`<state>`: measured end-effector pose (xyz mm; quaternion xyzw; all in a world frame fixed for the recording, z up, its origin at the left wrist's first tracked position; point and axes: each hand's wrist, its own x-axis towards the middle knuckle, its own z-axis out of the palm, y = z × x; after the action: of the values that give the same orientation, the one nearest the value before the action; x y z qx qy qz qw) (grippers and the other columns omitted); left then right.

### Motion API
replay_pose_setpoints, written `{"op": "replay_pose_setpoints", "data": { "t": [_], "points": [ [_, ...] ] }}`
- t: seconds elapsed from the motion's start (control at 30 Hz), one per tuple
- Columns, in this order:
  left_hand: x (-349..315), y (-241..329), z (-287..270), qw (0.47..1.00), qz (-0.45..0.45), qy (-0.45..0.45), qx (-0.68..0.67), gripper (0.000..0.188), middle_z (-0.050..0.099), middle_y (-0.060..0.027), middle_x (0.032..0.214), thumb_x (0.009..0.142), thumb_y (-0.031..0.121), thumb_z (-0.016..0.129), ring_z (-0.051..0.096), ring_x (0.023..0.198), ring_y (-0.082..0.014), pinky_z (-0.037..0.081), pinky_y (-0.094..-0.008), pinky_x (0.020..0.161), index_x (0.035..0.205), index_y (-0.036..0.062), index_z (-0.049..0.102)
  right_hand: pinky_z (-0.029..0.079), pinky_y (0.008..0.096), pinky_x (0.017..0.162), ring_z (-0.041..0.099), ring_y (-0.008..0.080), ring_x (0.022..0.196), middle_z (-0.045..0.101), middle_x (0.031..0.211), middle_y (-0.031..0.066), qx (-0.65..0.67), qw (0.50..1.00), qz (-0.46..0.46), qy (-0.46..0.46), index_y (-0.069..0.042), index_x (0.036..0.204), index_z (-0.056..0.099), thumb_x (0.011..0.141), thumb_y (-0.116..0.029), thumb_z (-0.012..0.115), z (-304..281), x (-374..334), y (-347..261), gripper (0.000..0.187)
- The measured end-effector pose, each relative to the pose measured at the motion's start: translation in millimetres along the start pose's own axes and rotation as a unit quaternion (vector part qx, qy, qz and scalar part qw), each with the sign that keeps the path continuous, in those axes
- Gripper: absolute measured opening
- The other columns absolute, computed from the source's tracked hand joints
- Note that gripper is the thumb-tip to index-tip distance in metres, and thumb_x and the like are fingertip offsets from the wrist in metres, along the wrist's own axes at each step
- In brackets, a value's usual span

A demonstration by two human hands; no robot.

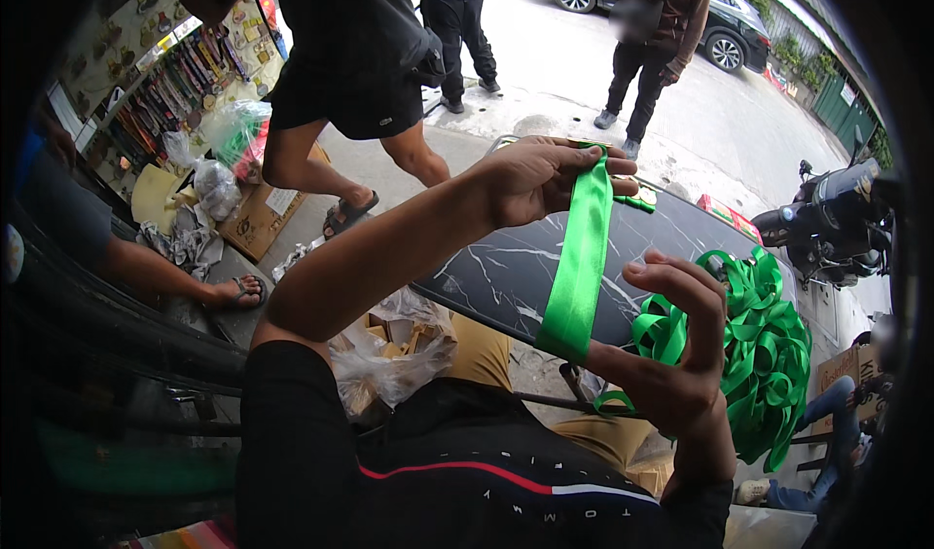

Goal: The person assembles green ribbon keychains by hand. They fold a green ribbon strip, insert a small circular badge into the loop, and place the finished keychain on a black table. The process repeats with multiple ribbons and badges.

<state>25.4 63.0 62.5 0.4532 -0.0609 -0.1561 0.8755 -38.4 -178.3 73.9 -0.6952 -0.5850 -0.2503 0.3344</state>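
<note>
A shiny green ribbon [576, 267] stretches between my two hands above a black table. My left hand [545, 181] pinches its upper end between thumb and fingers. At its lower end, the ribbon bends around the outstretched index finger of my right hand [671, 359]; the thumb and other fingers there stand apart and curved. Whether the ribbon forms a closed loop, I cannot tell. A big tangled heap of green ribbons [764, 345] hangs over the table's right end, just beyond my right hand. Past my left fingertips lies a small green-and-gold piece [637, 199], partly hidden.
The black marble-patterned table [486, 272] stands before me. A clear plastic bag of small tan blocks [394, 345] is by my lap. Left are a cardboard box [261, 220] and a walking person [350, 72]. Farther off are a motorcycle [837, 218], a dark car [725, 48] and people standing.
</note>
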Motion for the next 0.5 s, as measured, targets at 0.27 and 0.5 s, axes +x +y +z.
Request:
{"op": "replay_pose_setpoints", "data": {
  "t": [0.27, 0.5],
  "points": [
    [24.6, -31.9, 32.7, 0.993, -0.056, -0.103, -0.001, 0.042, 0.05, -0.0204, 0.138, 0.104, 0.018, 0.04, 0.053, 0.126, -0.0276, 0.06, -0.03, 0.087, 0.136, -0.0092, 0.041, 0.049, 0.0337, 0.09, 0.066, 0.0183, 0.102, 0.067, 0.107, 0.0007, -0.072, 0.992, -0.098, -0.015, -0.037, 0.101, 0.074, 0.069, -0.02, 0.08, -6.2, -18.0, 2.8, 0.037],
    [5.3, -20.7, 47.1, 0.986, 0.09, -0.026, 0.135, 0.03, 0.067, -0.0194, 0.115, 0.102, 0.016, 0.048, 0.069, 0.102, -0.0312, 0.058, -0.0419, 0.085, 0.121, -0.005, 0.057, 0.055, 0.0327, 0.065, 0.07, 0.0286, 0.08, 0.07, 0.09, 0.0164, 0.217, 0.967, 0.042, 0.128, 0.002, 0.09, 0.071, 0.075, 0.002, 0.074, 22.1, -46.3, 21.3, 0.015]
  ]
}}
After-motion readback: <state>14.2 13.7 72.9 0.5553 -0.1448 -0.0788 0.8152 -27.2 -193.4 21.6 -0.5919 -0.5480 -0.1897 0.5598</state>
